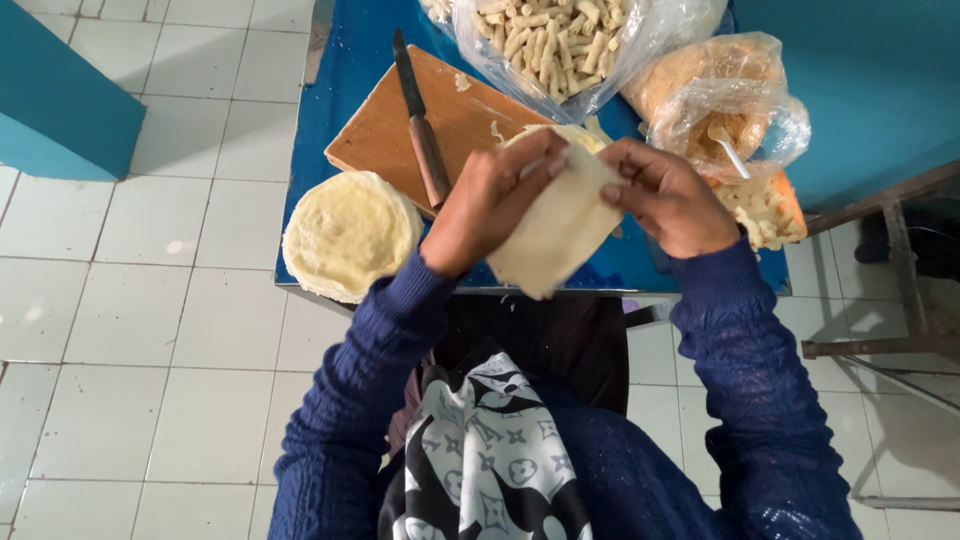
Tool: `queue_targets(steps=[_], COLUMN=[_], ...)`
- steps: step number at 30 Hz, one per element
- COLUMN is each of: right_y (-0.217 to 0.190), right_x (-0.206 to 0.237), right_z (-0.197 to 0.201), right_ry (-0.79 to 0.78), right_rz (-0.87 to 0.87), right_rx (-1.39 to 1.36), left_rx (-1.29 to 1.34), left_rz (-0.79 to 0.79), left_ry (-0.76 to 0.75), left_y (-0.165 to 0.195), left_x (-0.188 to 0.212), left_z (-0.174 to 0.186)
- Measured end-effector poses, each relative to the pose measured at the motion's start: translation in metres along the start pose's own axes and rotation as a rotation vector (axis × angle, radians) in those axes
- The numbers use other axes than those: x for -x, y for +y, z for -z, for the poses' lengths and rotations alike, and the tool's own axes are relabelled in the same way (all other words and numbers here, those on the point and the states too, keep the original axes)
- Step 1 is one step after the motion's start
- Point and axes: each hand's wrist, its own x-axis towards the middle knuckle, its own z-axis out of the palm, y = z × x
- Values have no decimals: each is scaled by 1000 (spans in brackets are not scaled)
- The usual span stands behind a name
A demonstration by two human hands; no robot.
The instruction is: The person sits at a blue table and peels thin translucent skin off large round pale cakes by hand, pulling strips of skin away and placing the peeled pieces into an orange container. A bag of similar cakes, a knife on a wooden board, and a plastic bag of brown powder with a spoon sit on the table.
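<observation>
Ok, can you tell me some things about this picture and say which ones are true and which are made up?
1. Both hands, the left hand and the right hand, hold a pale thin sheet of dough. True.
2. The dark-handled knife lies on the floor. False: it lies on the brown wooden cutting board.
3. A round stack of pale flat dough sheets sits at the edge of the blue table. True.
4. The clear plastic bag of small pale rolls is on the person's lap. False: it rests on the table beyond the board.
5. The floor is white tile. True.
</observation>
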Motion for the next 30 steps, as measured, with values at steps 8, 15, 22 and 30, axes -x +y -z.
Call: queue_targets(steps=[8, 15, 22, 30], right_y=[51, 49, 51, 35], right_x=[-45, -47, -47, -28], right_z=[11, 9, 1, -45], right_ry=[468, 528, 621, 246], right_rz=[300, 331, 308, 598], right_rx=[794, 859, 1164, 1547], left_rx=[-204, -345, -567, -1025], left_rz=[35, 85, 54, 231], left_ry=[125, 229, 335, 563], left_y=[-81, -92, -87, -63], left_x=[-44, -42, -34, 93], left_z=[-18, -26, -24, 92])
